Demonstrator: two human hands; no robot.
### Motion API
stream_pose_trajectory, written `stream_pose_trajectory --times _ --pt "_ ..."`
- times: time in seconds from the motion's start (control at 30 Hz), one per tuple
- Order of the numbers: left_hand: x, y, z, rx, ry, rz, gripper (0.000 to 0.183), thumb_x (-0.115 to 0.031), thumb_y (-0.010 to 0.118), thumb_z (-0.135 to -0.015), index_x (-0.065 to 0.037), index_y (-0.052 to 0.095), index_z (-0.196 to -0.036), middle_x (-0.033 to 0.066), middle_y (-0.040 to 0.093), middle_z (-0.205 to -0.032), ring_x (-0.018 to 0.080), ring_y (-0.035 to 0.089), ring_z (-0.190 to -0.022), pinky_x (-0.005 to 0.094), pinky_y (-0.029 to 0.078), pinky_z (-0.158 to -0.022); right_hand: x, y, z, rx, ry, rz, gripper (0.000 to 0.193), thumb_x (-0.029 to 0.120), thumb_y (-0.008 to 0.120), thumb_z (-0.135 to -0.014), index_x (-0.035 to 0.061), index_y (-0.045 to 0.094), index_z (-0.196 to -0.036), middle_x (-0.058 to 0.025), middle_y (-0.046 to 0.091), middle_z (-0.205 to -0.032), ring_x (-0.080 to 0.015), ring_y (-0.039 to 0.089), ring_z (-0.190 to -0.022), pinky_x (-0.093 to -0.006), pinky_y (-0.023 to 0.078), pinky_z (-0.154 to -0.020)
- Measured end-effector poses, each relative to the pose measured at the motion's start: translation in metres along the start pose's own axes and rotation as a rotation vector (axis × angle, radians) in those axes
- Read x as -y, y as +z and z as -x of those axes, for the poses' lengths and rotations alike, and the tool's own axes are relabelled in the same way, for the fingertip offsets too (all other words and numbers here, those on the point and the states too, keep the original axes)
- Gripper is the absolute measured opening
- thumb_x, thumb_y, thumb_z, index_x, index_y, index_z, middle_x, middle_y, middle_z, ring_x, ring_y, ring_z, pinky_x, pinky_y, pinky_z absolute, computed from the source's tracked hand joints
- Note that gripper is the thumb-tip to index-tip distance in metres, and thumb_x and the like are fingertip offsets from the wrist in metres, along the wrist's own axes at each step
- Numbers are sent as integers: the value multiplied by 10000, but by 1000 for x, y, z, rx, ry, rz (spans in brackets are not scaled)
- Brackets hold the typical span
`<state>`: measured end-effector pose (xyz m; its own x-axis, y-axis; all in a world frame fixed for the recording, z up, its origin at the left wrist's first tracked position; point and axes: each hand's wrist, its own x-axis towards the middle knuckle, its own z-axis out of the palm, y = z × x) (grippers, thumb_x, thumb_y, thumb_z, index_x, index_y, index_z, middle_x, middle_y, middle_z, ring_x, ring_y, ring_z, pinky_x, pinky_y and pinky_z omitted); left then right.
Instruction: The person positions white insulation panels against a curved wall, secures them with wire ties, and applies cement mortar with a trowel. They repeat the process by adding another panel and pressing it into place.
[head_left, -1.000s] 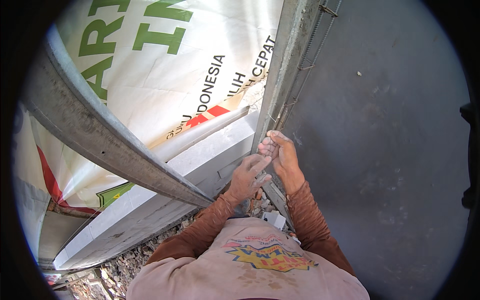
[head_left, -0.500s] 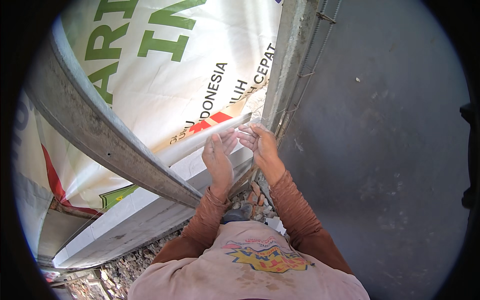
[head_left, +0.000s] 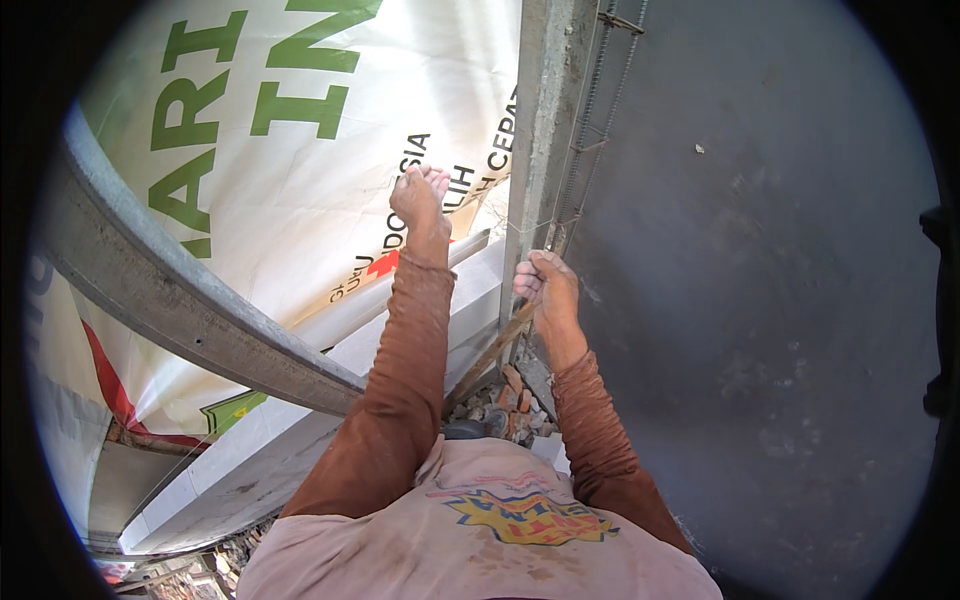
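Observation:
My left hand point(head_left: 421, 197) is raised in front of the white printed banner point(head_left: 300, 190), its fingers curled closed. Lower and to the right, my right hand point(head_left: 549, 287) is also closed, fingers bent in toward the palm, beside the concrete post point(head_left: 545, 110). What either hand holds, if anything, is too small or hidden to make out. A thin pale string point(head_left: 527, 229) shows faintly across the post between the hands; I cannot tell whether it reaches my fingers. Below my hands runs a wall of pale blocks point(head_left: 400, 330).
A grey metal beam point(head_left: 200, 290) slants across the left, over the block wall. Steel bars with ties point(head_left: 592, 130) run along the post. At right stands a broad dark grey surface point(head_left: 740, 300). A wooden strip point(head_left: 490, 355) and broken rubble point(head_left: 513, 400) lie below my hands.
My hands were close together with fingers partly open. They have moved apart and closed: the left went up and forward, the right slightly right and nearer. The view has shifted a little.

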<state>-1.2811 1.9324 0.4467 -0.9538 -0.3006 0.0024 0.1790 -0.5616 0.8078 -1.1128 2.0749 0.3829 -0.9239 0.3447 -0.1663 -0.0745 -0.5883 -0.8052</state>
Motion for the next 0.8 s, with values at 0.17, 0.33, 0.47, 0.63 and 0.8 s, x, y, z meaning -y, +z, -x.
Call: stream_pose_trajectory --times 0.17,0.33,0.47,0.63,0.8 --pt "27 51 -40 186 -183 -99 362 -189 407 -1048 141 557 -1057 232 655 -928 306 697 -805 352 609 -739 25 -38 -21 -111 -96 -25 141 116 532 -986 9 622 -1003 -53 657 -772 -121 622 -592 -237 550 -562" --pt "56 83 -56 347 -226 -375 313 -176 474 -1025 113 592 -1014 188 667 -891 263 686 -712 337 589 -610 51 -52 -52 -152 -212 181 152 167 562 -978 59 637 -1054 -39 675 -957 -123 629 -871 -302 530 -774" --pt "80 84 -81 525 -395 -320 232 -90 585 -947 94 625 -1082 171 683 -917 230 662 -649 346 544 -548 64 -48 -80 -96 -290 328 269 260 555 -992 53 632 -1145 -56 644 -1167 -181 551 -1173 -378 421 -1020" --pt "106 85 -97 735 -620 -17 349 -199 507 -998 102 624 -1131 236 692 -982 313 716 -831 409 616 -719 70 -25 -113 112 -246 212 520 397 373 -1064 -17 578 -1302 -133 620 -1249 -246 547 -1221 -420 370 -1098" --pt "101 85 -82 978 -825 154 377 -228 511 -997 112 605 -1131 251 685 -1006 328 716 -860 431 622 -746 92 -11 -131 212 -10 159 437 314 364 -1059 -27 625 -1143 -95 635 -1061 -176 573 -986 -325 448 -947"
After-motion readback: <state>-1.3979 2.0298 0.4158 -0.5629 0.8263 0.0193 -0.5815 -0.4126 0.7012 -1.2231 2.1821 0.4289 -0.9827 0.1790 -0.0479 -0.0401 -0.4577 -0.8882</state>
